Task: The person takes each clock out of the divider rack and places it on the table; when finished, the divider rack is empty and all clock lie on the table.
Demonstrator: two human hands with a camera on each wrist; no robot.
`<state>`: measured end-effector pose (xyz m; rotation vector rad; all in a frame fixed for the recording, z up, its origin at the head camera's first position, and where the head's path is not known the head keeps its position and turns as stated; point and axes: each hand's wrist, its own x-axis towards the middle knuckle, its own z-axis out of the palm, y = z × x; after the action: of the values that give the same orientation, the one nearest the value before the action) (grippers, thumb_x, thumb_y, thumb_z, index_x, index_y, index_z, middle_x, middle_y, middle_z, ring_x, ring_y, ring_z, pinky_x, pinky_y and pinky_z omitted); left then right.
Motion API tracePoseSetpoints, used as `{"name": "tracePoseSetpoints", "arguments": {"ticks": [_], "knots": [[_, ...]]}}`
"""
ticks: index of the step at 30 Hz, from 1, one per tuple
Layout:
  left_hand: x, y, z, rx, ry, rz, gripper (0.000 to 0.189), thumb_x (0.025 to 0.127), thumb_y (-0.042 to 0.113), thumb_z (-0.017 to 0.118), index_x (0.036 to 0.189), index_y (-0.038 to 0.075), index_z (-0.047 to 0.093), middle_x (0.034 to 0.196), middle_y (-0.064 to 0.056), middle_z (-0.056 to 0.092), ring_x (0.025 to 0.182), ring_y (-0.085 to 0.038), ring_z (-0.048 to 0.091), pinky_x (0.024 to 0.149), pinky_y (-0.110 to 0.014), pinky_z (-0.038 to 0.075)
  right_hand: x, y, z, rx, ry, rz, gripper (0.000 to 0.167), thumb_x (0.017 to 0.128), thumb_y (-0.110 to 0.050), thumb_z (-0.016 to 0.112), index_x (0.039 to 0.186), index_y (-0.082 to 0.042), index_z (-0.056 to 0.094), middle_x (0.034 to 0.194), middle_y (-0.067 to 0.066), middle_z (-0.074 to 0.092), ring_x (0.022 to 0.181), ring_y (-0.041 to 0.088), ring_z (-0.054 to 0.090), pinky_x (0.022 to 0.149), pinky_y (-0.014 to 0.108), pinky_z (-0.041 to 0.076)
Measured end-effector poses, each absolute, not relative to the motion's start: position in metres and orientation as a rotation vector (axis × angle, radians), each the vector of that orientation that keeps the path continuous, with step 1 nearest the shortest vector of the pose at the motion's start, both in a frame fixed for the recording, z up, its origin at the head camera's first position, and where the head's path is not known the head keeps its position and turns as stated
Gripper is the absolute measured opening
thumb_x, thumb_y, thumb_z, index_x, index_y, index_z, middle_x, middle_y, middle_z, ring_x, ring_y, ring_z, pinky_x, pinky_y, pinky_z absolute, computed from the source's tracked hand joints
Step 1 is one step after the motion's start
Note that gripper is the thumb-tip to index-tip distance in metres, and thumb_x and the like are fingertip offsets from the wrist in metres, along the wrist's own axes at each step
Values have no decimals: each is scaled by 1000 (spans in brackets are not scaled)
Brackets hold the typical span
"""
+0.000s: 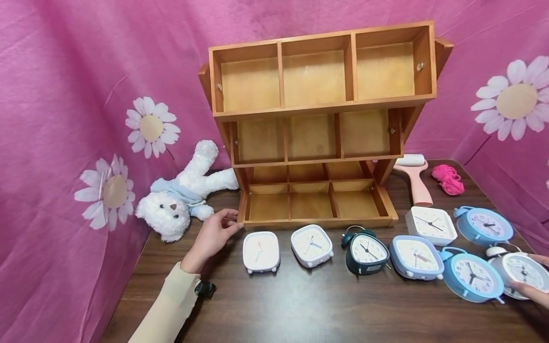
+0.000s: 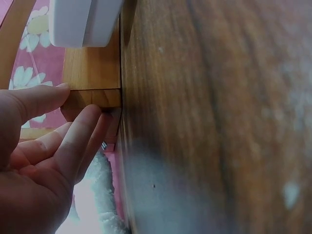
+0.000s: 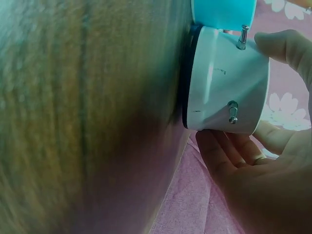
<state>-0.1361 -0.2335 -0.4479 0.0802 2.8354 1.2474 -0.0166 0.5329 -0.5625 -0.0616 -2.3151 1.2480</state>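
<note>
In the head view my left hand (image 1: pixel 216 233) is at the front left corner of a wooden shelf (image 1: pixel 317 222). The left wrist view shows its thumb and fingers on either side of that corner (image 2: pixel 92 99). At the far right edge, my right hand (image 1: pixel 533 288) grips a round white twin-bell alarm clock (image 1: pixel 523 271); in the right wrist view, thumb and fingers span the clock's body (image 3: pixel 226 80), its short metal feet showing. Between the hands lie a white square clock (image 1: pixel 261 251), another white clock (image 1: pixel 311 246) and a dark green clock (image 1: pixel 366 252).
Blue clocks (image 1: pixel 416 257) (image 1: pixel 472 277) (image 1: pixel 484 225) and a white square clock (image 1: pixel 431 225) cluster right. Behind them are a pink lint roller (image 1: pixel 417 181) and pink yarn (image 1: pixel 448 179). A white teddy bear (image 1: pixel 176 205) lies left of the shelf, before a pink floral cloth (image 1: pixel 55 119).
</note>
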Motion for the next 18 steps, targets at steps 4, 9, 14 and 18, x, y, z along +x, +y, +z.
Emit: {"name": "tracePoseSetpoints", "arguments": {"ticks": [4, 9, 14, 18], "knots": [[-135, -234, -448, 91, 2832, 1253, 34, 104, 15, 81, 134, 0, 73, 126, -19, 81, 106, -27, 80, 79, -29, 55, -15, 530, -563, -88, -2325, 1241, 86, 83, 9, 76, 131, -58, 51, 119, -49, 53, 102, -31, 48, 87, -4, 31], [-135, -234, -447, 94, 2840, 1251, 34, 104, 15, 81, 134, 0, 73, 126, -18, 81, 105, -26, 80, 78, -27, 55, -13, 528, -564, -94, -2327, 1227, 86, 83, 9, 75, 131, -59, 50, 119, -49, 53, 102, -32, 47, 86, -4, 31], [-135, -235, -448, 88, 2849, 1241, 35, 103, 15, 82, 134, 1, 73, 126, -18, 81, 104, -25, 80, 78, -26, 55, -12, 529, -565, -87, -2323, 1223, 85, 85, 7, 76, 132, -60, 53, 118, -51, 54, 101, -33, 48, 86, -5, 31], [-135, -235, -449, 97, 2848, 1241, 35, 103, 15, 82, 134, 1, 73, 126, -18, 81, 105, -26, 80, 80, -27, 56, -11, 529, -564, -94, -2323, 1222, 84, 88, 5, 75, 133, -61, 52, 120, -52, 53, 103, -34, 47, 87, -5, 30]]}}
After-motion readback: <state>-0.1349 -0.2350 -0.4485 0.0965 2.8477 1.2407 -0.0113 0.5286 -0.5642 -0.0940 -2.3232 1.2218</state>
